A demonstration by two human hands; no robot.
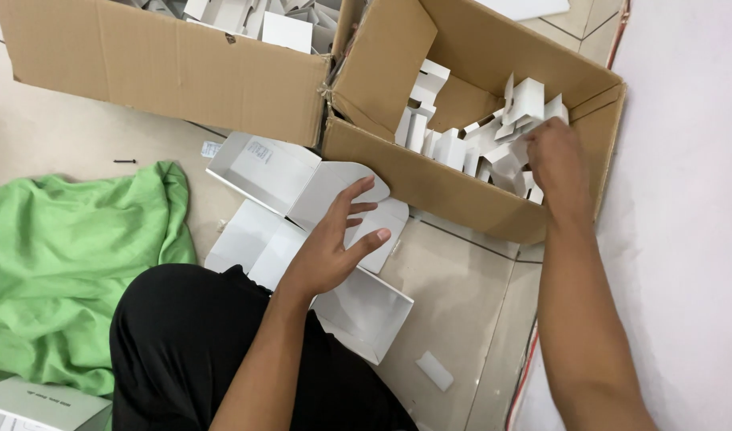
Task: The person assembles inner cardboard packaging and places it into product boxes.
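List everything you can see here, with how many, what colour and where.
Cardboard cartons: two, brown, open, top of view.
Folded card inserts: many, white, in the right carton.
Flat card pieces: several, white, in the left carton.
Open white boxes: about three, on the floor at centre.
Cloth: one, green, left.
Small white strip: one, on the floor tiles.
Left hand: open, over the white boxes.
Right hand: in the right carton, among the inserts; its grip is blurred.
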